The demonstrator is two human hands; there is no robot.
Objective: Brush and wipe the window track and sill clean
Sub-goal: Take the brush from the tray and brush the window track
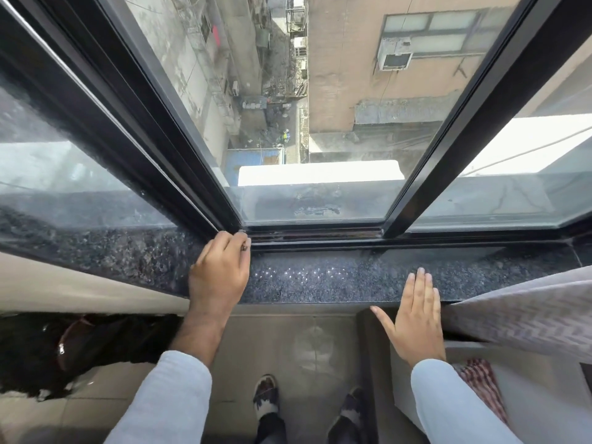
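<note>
The window track (314, 233) is a dark, grimy channel between two black sash frames, with the glass slid open across the middle. In front of it runs the speckled dark granite sill (320, 278). My left hand (221, 274) rests on the sill at the track's left end, by the foot of the left sash frame (205, 187). Its fingers are curled around a small tool (245, 248); only a brownish tip shows. My right hand (416, 318) lies flat and open on the sill's front edge, holding nothing.
A patterned grey curtain (528, 315) hangs over the sill's right end. A red checked cloth (480, 384) lies below it by my right sleeve. A dark bag (80, 347) sits on the floor at left. A dark furniture edge (368, 354) stands under my right hand.
</note>
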